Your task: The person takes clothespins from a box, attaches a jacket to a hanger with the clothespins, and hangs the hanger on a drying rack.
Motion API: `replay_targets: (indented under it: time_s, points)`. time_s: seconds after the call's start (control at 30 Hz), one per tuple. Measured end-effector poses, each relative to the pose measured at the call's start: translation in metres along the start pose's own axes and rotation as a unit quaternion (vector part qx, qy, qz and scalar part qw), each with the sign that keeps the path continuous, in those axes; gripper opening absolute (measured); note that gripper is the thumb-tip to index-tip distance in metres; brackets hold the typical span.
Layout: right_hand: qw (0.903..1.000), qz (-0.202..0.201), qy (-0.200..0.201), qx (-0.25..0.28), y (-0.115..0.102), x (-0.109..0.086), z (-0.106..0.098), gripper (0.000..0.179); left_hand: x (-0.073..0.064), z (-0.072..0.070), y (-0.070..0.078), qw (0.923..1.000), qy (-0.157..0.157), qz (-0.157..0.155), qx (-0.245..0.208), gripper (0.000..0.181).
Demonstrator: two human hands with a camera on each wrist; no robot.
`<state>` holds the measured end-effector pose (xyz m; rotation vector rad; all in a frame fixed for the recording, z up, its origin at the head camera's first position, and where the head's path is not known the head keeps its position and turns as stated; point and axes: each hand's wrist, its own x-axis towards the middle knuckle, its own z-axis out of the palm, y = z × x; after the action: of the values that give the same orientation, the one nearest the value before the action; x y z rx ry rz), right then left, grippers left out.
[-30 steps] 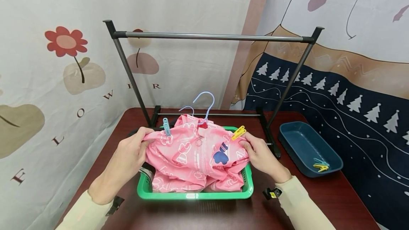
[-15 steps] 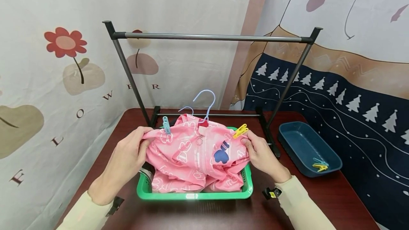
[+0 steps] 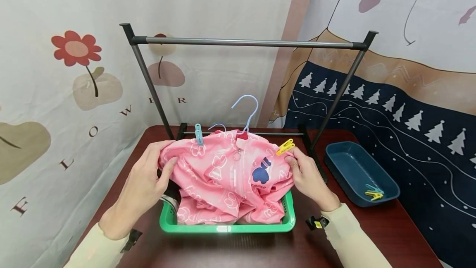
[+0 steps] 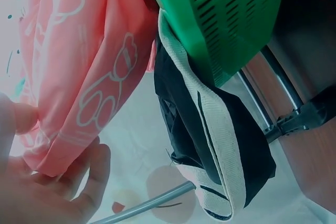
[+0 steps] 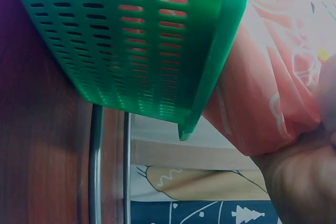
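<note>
A pink jacket (image 3: 223, 173) with white line prints and a navy bear patch hangs on a pale blue hanger (image 3: 254, 113), its lower part in the green basket (image 3: 227, 228). My left hand (image 3: 146, 179) pinches the jacket's left shoulder between thumb and fingers. At the other shoulder my right hand (image 3: 306, 175) pinches the cloth. A blue clothespin (image 3: 198, 134) is clipped near the left shoulder, a yellow clothespin (image 3: 285, 147) near the right. In the left wrist view, black cloth with a white band (image 4: 210, 114) hangs over the basket's side.
Behind the basket stands a metal clothes rack (image 3: 241, 42). A dark blue tray (image 3: 355, 173) with a few clothespins (image 3: 373, 193) lies at the right on the brown table (image 3: 260, 247). A second hanger hook (image 3: 217, 126) shows behind the jacket.
The jacket's shoulders and the hanger hook have risen and shifted slightly right. Both hands have moved up a little with the cloth, and the left thumb has shifted on it.
</note>
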<state>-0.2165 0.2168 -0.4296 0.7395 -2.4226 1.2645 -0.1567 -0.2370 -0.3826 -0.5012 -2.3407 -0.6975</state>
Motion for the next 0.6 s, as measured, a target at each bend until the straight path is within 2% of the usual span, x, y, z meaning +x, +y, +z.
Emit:
replay_targets:
  time_s: [0.27, 0.43, 0.6]
  points:
    - [0.9984, 0.055, 0.009, 0.013, -0.0052, 0.0033, -0.0012, 0.009, -0.0002, 0.0026, -0.0002, 0.9983, -0.025, -0.048, -0.021, 0.094]
    - [0.998, 0.054, 0.033, 0.012, -0.0059, 0.0054, -0.0022, 0.011, -0.0005, 0.0026, 0.0019, 0.9935, -0.056, -0.086, -0.048, 0.11]
    - [0.9967, 0.062, 0.049, 0.016, -0.0067, 0.0081, -0.004, 0.014, -0.0001, 0.0034, 0.0035, 0.9854, -0.097, -0.113, -0.082, 0.112]
